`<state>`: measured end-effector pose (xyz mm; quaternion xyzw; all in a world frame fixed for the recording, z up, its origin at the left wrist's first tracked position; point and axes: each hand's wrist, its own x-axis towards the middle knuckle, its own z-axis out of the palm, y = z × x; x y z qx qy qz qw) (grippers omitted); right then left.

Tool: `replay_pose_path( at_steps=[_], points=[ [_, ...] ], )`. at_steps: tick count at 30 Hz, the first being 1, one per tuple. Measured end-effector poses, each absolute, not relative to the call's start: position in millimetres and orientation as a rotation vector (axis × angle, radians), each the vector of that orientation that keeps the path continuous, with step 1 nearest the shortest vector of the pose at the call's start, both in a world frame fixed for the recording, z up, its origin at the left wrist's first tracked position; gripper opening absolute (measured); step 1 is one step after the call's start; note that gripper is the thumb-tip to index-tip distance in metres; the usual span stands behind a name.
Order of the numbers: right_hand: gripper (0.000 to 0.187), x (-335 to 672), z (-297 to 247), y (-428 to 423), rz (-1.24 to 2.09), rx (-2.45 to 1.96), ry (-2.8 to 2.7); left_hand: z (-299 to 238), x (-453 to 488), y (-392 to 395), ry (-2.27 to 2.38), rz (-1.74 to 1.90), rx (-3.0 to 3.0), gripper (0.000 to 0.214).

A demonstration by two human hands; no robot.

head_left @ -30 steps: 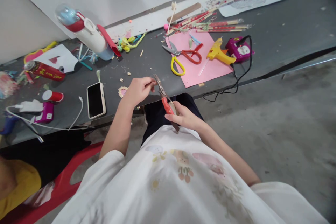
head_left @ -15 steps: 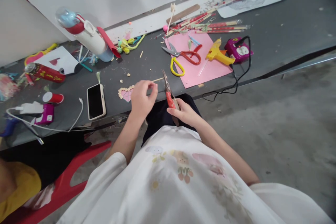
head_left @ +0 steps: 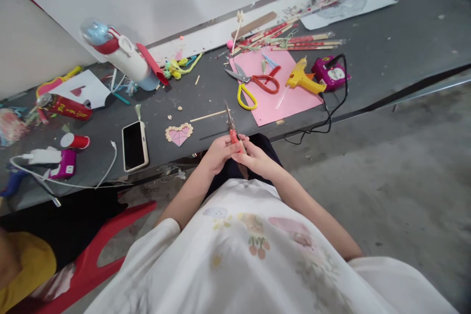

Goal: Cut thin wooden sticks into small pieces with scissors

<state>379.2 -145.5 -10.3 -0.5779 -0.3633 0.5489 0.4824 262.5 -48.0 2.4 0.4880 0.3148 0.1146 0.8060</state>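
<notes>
My right hand (head_left: 255,156) grips the red handle of a pair of cutters (head_left: 232,128), whose metal blades point up over the table's front edge. My left hand (head_left: 218,152) is closed against the same red handle, beside the right hand, above my lap. A thin wooden stick (head_left: 209,116) lies on the dark table just beyond the blades. Left of it rests a small pink heart with a beaded border (head_left: 178,133).
A phone (head_left: 134,139) lies left of the heart. A pink sheet (head_left: 290,93) carries red-and-yellow scissors (head_left: 253,86), a yellow glue gun (head_left: 303,78) and a purple device (head_left: 330,73) with a black cord. A bottle (head_left: 117,54), a red can (head_left: 64,106) and chargers lie left.
My left hand let go of the thin stick, which now lies on the table, and came back to the cutters' handle. The pink heart is uncovered.
</notes>
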Motion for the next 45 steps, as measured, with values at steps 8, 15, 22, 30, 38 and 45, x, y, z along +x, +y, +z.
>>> replay_pose_path(
  at_steps=[8, 15, 22, 30, 38, 45],
  points=[
    [0.065, 377.7, -13.8, -145.5, 1.348, -1.376, -0.854, -6.4, 264.0, -52.2, 0.693, 0.367, 1.022, 0.054],
    [0.057, 376.5, -12.5, -145.7, 1.319, -1.409, -0.844, -9.1, 265.1, -55.5, 0.693, 0.405, 1.001, 0.047],
    [0.048, 381.4, -1.8, -146.5, 1.317, -1.469, -0.874, 1.0, 263.0, -51.8, 0.692, 0.348, 1.206, 0.048],
    [0.049, 393.5, 2.2, -154.7, 1.201, -1.770, -1.030, 34.9, 247.1, -19.2, 1.084, 0.780, 2.298, 0.024],
    [0.052, 388.9, 19.5, -157.8, 1.198, -1.812, -1.231, 24.2, 248.6, 2.5, 0.921, 0.679, 2.683, 0.018],
    [0.051, 392.3, 14.8, -161.2, 1.233, -1.689, -1.245, 17.4, 241.5, 9.7, 0.768, 0.685, 2.647, 0.024]
  ],
)
